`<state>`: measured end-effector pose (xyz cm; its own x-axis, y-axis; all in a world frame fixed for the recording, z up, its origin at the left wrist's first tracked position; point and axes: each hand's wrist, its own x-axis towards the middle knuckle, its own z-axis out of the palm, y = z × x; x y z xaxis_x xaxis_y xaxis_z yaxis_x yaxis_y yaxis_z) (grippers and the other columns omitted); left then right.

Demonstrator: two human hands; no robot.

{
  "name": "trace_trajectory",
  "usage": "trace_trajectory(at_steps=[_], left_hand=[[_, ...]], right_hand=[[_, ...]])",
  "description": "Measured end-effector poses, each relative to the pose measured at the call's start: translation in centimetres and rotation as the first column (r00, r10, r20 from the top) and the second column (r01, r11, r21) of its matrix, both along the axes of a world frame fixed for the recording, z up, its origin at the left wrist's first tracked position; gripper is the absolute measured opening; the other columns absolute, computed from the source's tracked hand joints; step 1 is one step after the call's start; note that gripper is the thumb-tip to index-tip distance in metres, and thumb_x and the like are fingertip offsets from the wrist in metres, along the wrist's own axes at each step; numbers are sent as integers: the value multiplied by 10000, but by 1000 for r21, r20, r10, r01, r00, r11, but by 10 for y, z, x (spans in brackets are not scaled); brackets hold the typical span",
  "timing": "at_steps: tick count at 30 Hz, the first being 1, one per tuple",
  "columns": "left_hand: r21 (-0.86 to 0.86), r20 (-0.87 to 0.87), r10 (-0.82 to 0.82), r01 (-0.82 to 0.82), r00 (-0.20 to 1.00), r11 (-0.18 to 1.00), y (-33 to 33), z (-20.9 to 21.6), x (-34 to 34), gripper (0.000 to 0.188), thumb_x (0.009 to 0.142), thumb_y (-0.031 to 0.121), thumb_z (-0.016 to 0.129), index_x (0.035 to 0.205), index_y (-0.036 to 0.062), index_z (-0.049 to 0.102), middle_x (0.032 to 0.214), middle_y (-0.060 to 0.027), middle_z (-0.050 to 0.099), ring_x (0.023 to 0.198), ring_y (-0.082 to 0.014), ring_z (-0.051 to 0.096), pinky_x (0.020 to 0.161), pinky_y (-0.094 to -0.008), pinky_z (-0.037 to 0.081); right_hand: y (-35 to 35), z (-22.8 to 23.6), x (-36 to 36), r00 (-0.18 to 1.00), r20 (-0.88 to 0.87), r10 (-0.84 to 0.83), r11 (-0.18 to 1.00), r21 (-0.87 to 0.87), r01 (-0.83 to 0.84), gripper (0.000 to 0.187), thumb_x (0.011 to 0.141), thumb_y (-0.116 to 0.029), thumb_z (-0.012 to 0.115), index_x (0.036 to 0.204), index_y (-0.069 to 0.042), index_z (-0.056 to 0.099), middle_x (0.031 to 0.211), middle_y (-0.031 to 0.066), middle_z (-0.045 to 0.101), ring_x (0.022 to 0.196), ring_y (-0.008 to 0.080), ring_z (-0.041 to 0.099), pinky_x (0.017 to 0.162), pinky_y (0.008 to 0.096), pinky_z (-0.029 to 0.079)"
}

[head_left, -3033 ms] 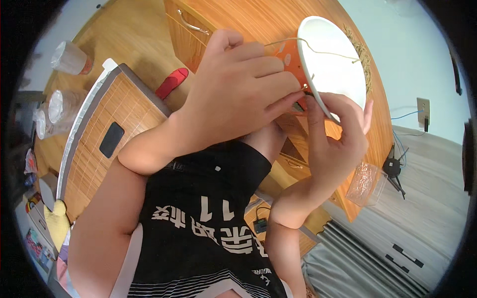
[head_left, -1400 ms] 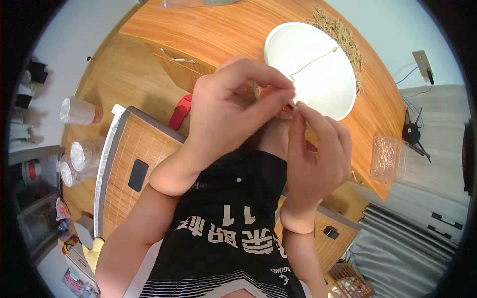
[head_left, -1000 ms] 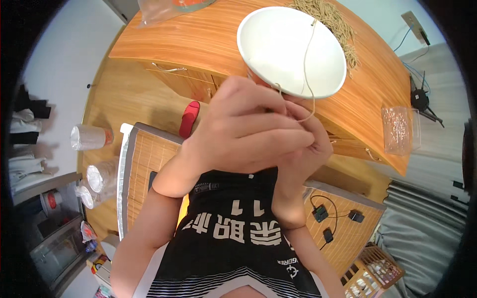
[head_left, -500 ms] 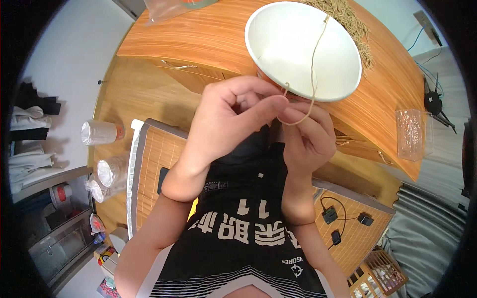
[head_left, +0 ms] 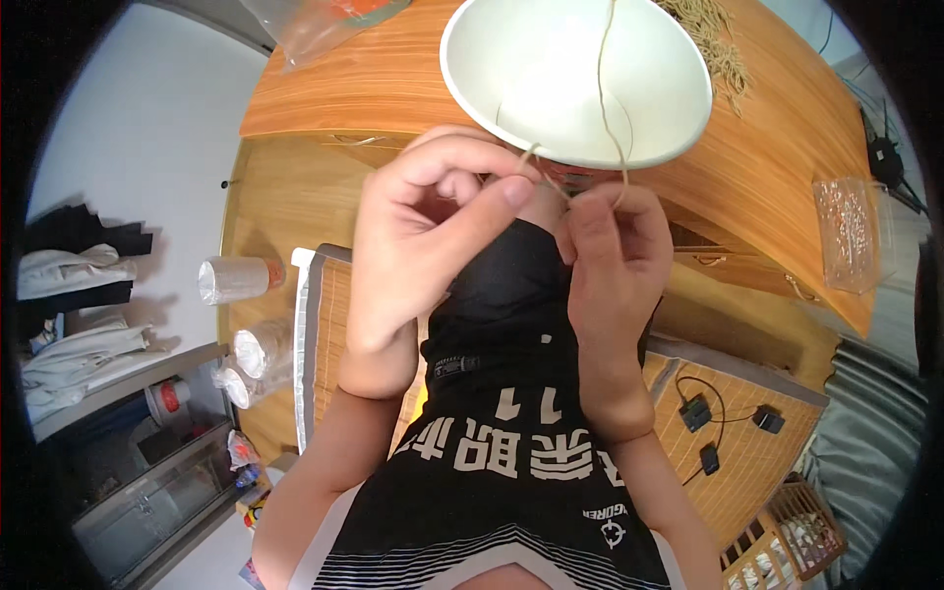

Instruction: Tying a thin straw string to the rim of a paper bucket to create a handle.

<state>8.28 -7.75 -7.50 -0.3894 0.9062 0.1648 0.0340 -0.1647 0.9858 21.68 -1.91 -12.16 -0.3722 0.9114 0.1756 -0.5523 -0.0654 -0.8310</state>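
Note:
A large white-lined paper tub sits at the front edge of the wooden table, its mouth tilted toward me. A thin tan cord crosses the opening and also loops at the near rim. Just below that rim, my left hand pinches the cord between thumb and forefinger. Beside it, my right hand grips another stretch of the same cord, thumb pressed against curled fingers. A short length spans the gap between both hands. Most of the tub's outer wall is hidden.
A heap of tan cord lies behind the tub on the wooden table. A clear plastic bag rests at the far left and a clear plastic box at the right. Wrapped stacks of tubs stand on the floor.
My right hand has turned and drawn the cord away from my left, so the wide loop between them is now a short, tighter span. The view has shifted slightly.

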Motion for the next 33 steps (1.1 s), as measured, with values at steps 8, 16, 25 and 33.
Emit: trace_trajectory(at_steps=[8,16,25,33], left_hand=[[-70,112,129,-121,985,990,-18,5,2,119,849,-24,671,968,-27,664,778,-15,653,651,-20,523,600,-156,406],[20,164,82,-86,983,996,-16,-7,2,105,858,-21,663,959,-17,636,897,-80,694,728,-37,591,628,-168,457],[-136,201,167,-142,965,981,1,-36,10,80,856,-47,652,923,-5,637,664,70,542,579,19,434,515,-152,321],[100,509,-6,-52,861,994,12,-44,26,139,892,-54,590,1024,-19,572,981,-150,693,864,-128,655,771,-253,528]], right_hand=[[5,-10,6,993,-113,-24,991,-134,8,107,903,-42,613,987,-17,552,778,23,584,633,72,516,590,204,438],[5,-14,1,996,-83,17,1000,3,-17,163,864,-8,635,962,-24,506,880,20,579,764,59,524,689,188,432],[-6,-8,1,991,-103,89,985,-138,-103,140,872,19,639,1001,8,586,998,53,623,864,81,574,770,211,457],[-8,-12,4,996,-39,82,993,-77,-84,123,865,15,662,976,13,610,1004,67,650,874,91,601,782,213,470]])
